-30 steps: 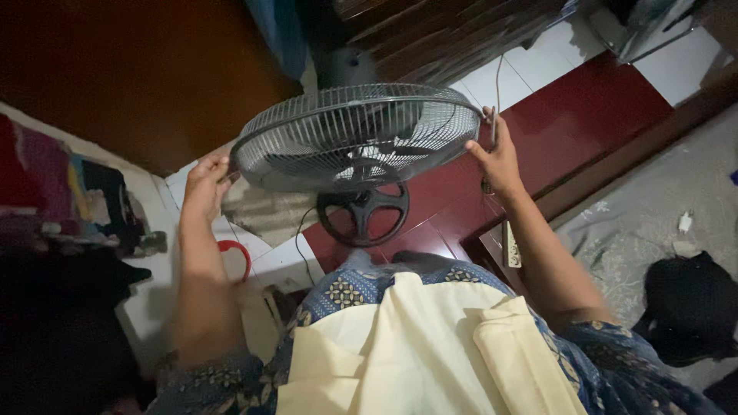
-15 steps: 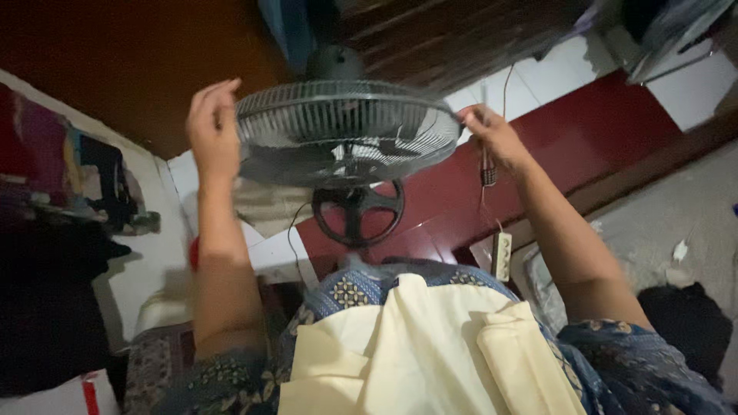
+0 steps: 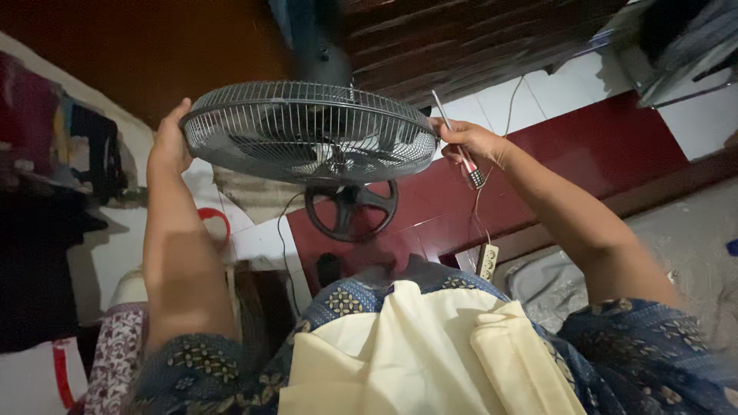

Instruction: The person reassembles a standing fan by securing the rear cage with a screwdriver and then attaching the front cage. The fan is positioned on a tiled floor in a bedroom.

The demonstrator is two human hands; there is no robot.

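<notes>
A standing fan's round wire grille (image 3: 307, 132) faces up below me, with its dark blades showing through the wires. My left hand (image 3: 171, 144) grips the grille's left rim. My right hand (image 3: 470, 143) is at the right rim and holds a thin screwdriver (image 3: 455, 143), its metal tip pointing up and its striped handle down. The fan's round dark base (image 3: 350, 209) stands on the floor beneath the grille. A thin cord hangs down from near my right hand.
A white power strip (image 3: 486, 263) lies on the red and white tiled floor (image 3: 569, 146). A red ring-shaped object (image 3: 218, 221) sits left of the base. Clothes are piled at the left, a dark wooden door (image 3: 138, 54) stands behind, and grey fabric lies at the right.
The fan head has swung left and tilted more toward me. My left hand dropped from above the rim to grip its left edge. The screwdriver in my right hand now points up.
</notes>
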